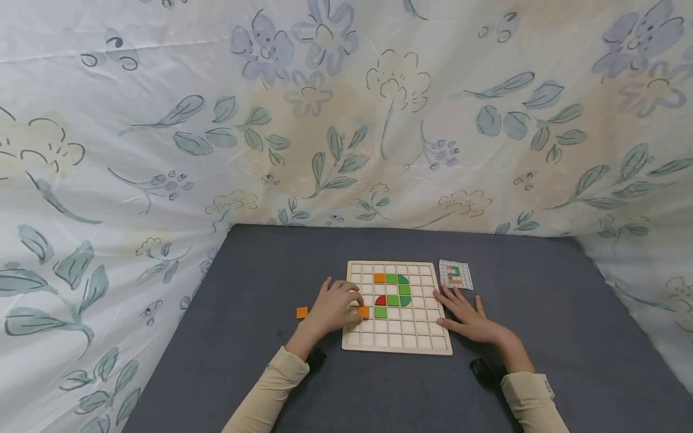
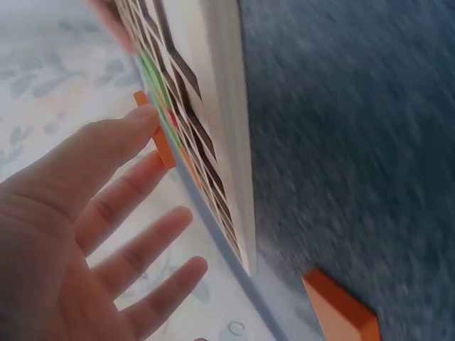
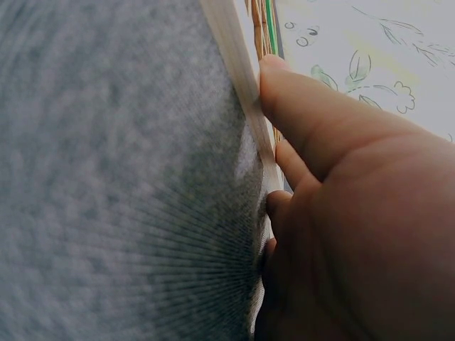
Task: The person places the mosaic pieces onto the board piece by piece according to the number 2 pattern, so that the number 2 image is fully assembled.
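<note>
My left hand [image 1: 334, 308] pinches an orange square tile [image 1: 363, 312] between thumb and forefinger, over the left part of a wooden grid board [image 1: 397, 343]. In the left wrist view that orange tile [image 2: 163, 147] is held above the board's cells, the other fingers spread. Set in the board are an orange tile [image 1: 379, 278], several green squares [image 1: 381, 312], dark green rounded pieces [image 1: 405, 300] and a red rounded piece [image 1: 381, 299]. With fingers extended, my right hand [image 1: 475, 322] rests on the board's right edge; the right wrist view shows its thumb [image 3: 298, 99] touching the rim.
Another orange tile [image 1: 301, 313] lies on the dark grey table [image 1: 260, 270], left of the board. A small printed pattern card [image 1: 456, 274] sits beyond the right hand at the board's upper right. Floral cloth [image 1: 335, 162] hangs behind the table and at the sides.
</note>
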